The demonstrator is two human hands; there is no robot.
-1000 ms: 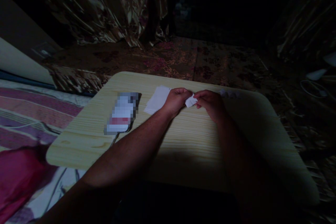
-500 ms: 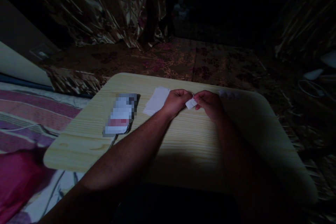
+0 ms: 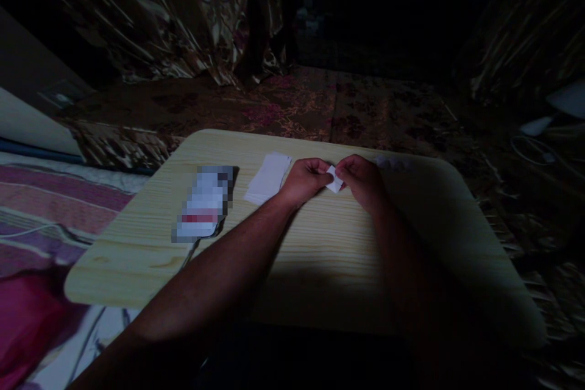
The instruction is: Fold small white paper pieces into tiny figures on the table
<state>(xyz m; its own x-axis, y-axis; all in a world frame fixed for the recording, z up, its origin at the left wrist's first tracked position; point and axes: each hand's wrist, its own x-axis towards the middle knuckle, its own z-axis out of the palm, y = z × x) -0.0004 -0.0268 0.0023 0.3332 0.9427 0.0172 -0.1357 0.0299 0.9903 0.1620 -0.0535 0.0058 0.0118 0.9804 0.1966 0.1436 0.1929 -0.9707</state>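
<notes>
A small folded piece of white paper (image 3: 335, 180) is pinched between both my hands just above a light wooden table (image 3: 320, 244). My left hand (image 3: 307, 179) grips its left side with curled fingers. My right hand (image 3: 363, 180) grips its right side the same way. A stack of white paper sheets (image 3: 268, 177) lies flat on the table just left of my left hand.
A blurred-out phone-like object (image 3: 202, 203) lies on the table's left part with a cable trailing off the front edge. Some small pale scraps (image 3: 393, 163) rest beyond my right hand. A patterned carpet (image 3: 301, 103), dark curtains and striped bedding (image 3: 55, 207) surround the table.
Both hands keep pinching the small paper and have turned it slightly between the fingers. The view has shifted a little; nothing else on the table moved.
</notes>
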